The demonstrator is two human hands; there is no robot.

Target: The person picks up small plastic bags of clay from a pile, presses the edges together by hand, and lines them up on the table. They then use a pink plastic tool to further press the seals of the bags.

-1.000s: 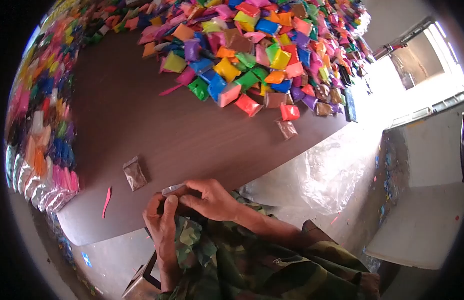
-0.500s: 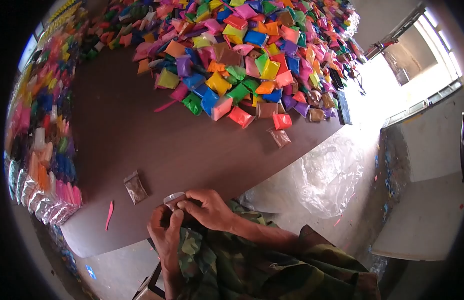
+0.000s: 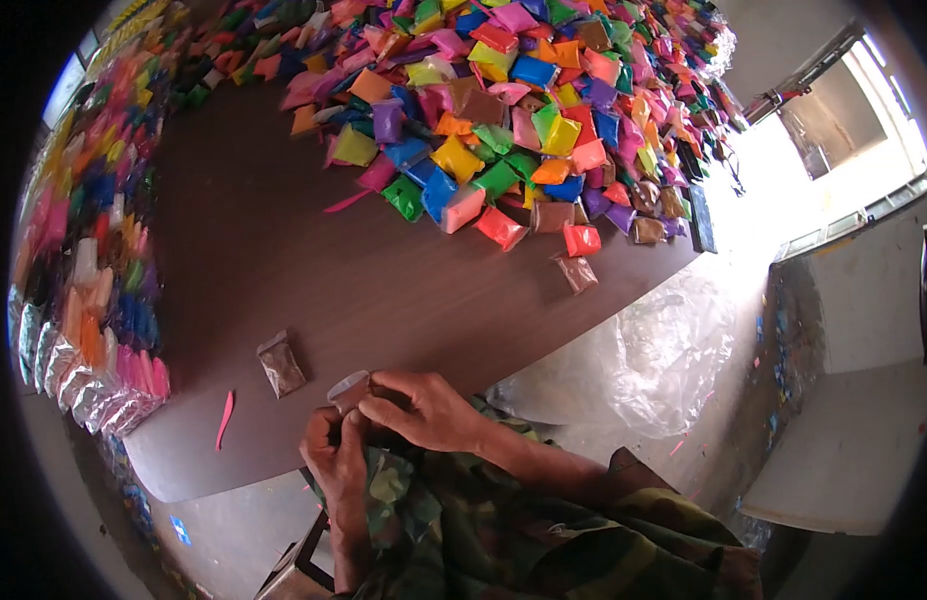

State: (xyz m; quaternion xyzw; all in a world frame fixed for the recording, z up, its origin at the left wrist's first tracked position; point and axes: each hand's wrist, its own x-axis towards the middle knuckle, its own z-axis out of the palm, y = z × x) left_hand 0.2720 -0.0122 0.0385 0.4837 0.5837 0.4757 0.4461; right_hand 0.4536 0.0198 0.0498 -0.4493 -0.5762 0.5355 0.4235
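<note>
Between my two hands, close to the table's near edge, is a small clear plastic packet (image 3: 350,391) with brownish contents; its pale upper edge sticks up above my fingers. My left hand (image 3: 334,452) pinches it from the left and below. From the right, the thumb and fingers of my right hand (image 3: 416,406) grip the same packet, hiding most of it. A flat brown packet (image 3: 282,364) lies on the table just beyond my left hand. Further left there is a thin pink strip (image 3: 225,420).
A large heap of colourful packets (image 3: 494,130) covers the far side of the brown table (image 3: 234,270). Rows of bagged packets (image 3: 94,300) line the left edge. One brown packet (image 3: 577,273) lies apart near the heap. Clear plastic sheeting (image 3: 654,360) is on the floor at right.
The view has shifted slightly, so the table and heap sit a little further right. Both hands keep hold of the small packet, and its edge is tilted slightly differently.
</note>
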